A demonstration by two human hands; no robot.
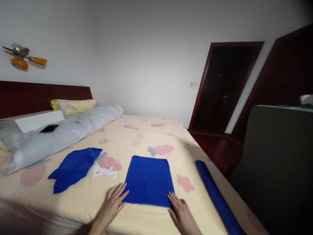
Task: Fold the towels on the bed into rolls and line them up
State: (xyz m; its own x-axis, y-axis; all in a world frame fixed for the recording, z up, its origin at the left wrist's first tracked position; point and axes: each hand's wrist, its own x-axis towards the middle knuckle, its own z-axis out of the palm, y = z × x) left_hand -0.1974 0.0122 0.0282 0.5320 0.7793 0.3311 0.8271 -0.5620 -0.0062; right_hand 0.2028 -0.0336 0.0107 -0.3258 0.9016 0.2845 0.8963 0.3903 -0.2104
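Observation:
A flat blue cloth (pixel 148 181), roughly square, lies on the bed in front of me. My left hand (pixel 113 202) rests at its near left corner, fingers stretched out and touching the edge. At the near right corner lies my right hand (pixel 180 209), its fingers flat on the cloth's edge. To the left is a second, crumpled blue cloth (pixel 77 168), apart from both hands. A long blue roll of cloth (pixel 217 195) runs along the bed's right side.
The bed sheet (pixel 137 140) is pale yellow with printed strawberries. A rolled grey quilt (pixel 83 124) lies at the left with a phone (pixel 49 129) on it, near a white box (pixel 40 120) and a pillow (pixel 80 107). A dark chair back (pixel 276 156) stands right of the bed.

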